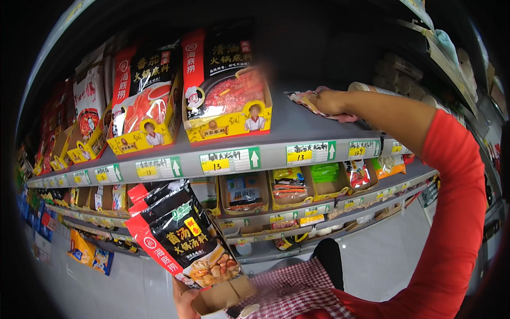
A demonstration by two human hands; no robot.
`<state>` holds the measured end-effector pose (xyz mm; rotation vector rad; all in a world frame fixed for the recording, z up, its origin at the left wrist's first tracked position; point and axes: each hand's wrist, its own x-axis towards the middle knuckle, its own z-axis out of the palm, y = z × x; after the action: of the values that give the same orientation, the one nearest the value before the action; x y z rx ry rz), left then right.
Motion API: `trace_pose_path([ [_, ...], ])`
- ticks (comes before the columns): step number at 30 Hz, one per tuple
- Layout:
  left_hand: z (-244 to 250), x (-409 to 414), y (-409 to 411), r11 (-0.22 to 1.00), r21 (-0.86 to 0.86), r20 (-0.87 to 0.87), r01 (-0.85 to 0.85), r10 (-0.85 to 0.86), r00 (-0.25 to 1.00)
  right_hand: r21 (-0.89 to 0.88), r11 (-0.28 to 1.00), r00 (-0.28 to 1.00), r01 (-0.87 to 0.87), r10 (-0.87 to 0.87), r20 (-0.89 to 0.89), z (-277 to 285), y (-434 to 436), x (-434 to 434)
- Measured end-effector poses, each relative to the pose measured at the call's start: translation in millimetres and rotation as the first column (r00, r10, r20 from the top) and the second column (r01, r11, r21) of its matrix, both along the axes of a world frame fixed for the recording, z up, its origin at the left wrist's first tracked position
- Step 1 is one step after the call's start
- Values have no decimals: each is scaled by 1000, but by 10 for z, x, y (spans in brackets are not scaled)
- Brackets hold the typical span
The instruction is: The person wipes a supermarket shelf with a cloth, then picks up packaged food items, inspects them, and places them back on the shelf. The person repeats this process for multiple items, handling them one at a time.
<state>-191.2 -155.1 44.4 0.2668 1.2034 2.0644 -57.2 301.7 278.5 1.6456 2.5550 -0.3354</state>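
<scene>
My right hand [328, 102] presses a crumpled pink and white cloth [346, 117] onto the grey metal shelf [279, 131], to the right of the displayed packets. Low in the view, my left hand [185, 299] grips an open cardboard display box [221, 297] from its left side. Several black and red packets of hotpot soup base [187, 239] stand tilted in that box. On the shelf, a yellow display box [227, 129] holds hotpot base packets [233, 91], left of the cloth. Another box of tomato hotpot base [141, 103] stands farther left.
Paper-wrapped rolls [376, 88] lie on the shelf beyond my right forearm. Price tags [230, 160] line the shelf's front edge. Lower shelves carry boxed noodle packs [289, 185] and other food packets. A yellow and blue bag [91, 252] juts out at the lower left above the tiled floor.
</scene>
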Motion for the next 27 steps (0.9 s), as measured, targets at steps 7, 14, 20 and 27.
trace_pose_path([
  [7, -264, -267, -59, 990, 36, -86, 139, -135, 987, -74, 989, 932, -127, 94, -349, -404, 1336, -469],
  [14, -190, -263, -148, 997, -45, -104, 64, -69, 992, 131, 936, 930, -326, 343, -133, -132, 700, -1263],
  [20, -151, -195, -58, 996, -55, -128, 68, -74, 989, 413, 686, 775, -600, 626, 87, -392, 1132, -913],
  [27, 9, -46, -7, 1000, -1, -119, -17, 17, 993, 297, 614, 615, -731, 782, -103, -284, 229, -344],
])
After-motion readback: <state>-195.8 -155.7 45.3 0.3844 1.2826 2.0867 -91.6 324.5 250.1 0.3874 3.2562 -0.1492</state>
